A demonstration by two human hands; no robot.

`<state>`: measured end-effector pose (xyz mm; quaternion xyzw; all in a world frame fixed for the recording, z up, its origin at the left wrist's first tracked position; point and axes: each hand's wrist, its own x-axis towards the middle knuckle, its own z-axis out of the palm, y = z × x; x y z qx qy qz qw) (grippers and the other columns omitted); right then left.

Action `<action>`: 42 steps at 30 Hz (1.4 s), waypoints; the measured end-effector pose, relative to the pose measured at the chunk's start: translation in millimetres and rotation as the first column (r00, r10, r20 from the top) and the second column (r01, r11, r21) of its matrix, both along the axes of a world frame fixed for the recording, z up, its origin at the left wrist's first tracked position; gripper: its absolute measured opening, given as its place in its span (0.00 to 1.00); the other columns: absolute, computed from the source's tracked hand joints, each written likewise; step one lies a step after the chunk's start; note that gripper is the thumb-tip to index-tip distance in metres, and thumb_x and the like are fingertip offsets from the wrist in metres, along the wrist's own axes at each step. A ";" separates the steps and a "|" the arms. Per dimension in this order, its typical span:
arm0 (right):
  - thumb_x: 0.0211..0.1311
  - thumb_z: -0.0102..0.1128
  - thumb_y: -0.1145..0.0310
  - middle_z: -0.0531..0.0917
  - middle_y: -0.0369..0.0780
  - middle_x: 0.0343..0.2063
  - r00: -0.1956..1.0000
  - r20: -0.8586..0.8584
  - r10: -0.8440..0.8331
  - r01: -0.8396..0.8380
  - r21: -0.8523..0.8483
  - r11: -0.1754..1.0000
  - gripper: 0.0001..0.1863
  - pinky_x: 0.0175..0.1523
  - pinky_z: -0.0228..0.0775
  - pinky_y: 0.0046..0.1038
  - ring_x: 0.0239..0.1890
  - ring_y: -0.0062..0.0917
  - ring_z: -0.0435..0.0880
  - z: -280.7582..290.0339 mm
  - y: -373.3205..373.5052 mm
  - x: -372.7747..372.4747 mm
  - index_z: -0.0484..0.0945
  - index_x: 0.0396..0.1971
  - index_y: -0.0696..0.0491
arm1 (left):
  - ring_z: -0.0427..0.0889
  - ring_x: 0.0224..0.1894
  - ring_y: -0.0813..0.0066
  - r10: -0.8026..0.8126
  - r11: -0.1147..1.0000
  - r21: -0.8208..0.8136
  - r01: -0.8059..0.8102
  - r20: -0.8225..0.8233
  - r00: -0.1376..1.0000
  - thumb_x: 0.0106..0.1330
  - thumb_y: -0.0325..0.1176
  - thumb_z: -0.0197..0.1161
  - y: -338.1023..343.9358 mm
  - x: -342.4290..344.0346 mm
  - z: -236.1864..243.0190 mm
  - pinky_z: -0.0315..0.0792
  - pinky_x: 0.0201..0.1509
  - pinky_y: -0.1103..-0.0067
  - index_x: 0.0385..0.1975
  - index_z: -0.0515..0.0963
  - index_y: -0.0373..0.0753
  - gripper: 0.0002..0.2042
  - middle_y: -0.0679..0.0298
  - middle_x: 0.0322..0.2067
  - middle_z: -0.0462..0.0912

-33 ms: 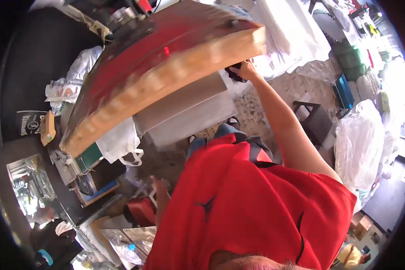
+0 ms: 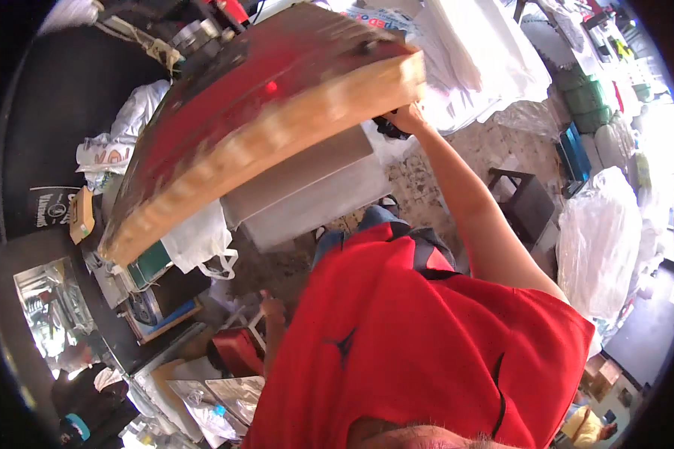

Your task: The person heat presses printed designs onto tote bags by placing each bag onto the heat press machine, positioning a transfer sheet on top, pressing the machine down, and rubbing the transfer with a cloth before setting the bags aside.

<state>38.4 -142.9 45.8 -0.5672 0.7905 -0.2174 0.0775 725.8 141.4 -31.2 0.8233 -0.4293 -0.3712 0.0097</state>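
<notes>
A large board (image 2: 277, 123) with a thick pale wooden edge and a worn red and black top fills the upper middle of the view, tilted and smeared by motion. Under its right corner is my right hand (image 2: 407, 118), arm stretched out and fingers curled. A small black object (image 2: 390, 129) shows at those fingers, its kind unclear. My left hand (image 2: 272, 308) hangs low at my left side, beside a white frame (image 2: 252, 320) and a red item (image 2: 237, 350). It is blurred, so its fingers cannot be read.
A grey box-like block (image 2: 307, 194) stands below the board. White bags (image 2: 202, 241) hang at its left. White sheets (image 2: 472, 60) are stacked at the far right. A dark stool-like frame (image 2: 524, 202) and a plastic-wrapped bundle (image 2: 599, 239) stand to the right.
The board's right corner has shifted slightly left and down, and my right hand has moved a little left with it. My left hand has moved slightly to the right.
</notes>
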 end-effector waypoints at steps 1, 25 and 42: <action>0.51 0.66 0.40 0.70 0.49 0.58 0.999 0.031 0.020 -0.018 -0.045 0.999 0.37 0.63 0.53 0.61 0.63 0.50 0.62 -2.3 -8.2 -4.0 0.72 0.59 0.43 | 0.79 0.28 0.74 0.199 0.979 0.086 -0.183 -0.251 0.947 0.70 0.44 0.53 8.1 -34.5 7.0 0.72 0.31 0.76 0.46 0.74 0.38 0.16 0.65 0.28 0.80; 0.54 0.67 0.45 0.81 0.47 0.52 0.855 0.430 -0.291 0.291 0.067 0.954 0.33 0.60 0.69 0.38 0.56 0.35 0.79 47.7 28.1 -276.5 0.78 0.55 0.50 | 0.79 0.31 0.79 0.441 0.875 0.392 -0.282 -0.410 0.798 0.67 0.44 0.61 31.7 -201.9 91.9 0.73 0.32 0.81 0.40 0.77 0.42 0.12 0.66 0.32 0.81; 0.52 0.60 0.69 0.83 0.49 0.42 0.952 -0.220 -0.215 0.214 -0.031 0.976 0.18 0.48 0.76 0.34 0.42 0.38 0.83 3.3 15.1 -299.3 0.80 0.43 0.59 | 0.79 0.36 0.81 0.074 0.973 0.229 0.034 -0.447 0.891 0.66 0.46 0.63 -87.6 -259.7 163.3 0.72 0.37 0.83 0.49 0.76 0.40 0.19 0.66 0.39 0.81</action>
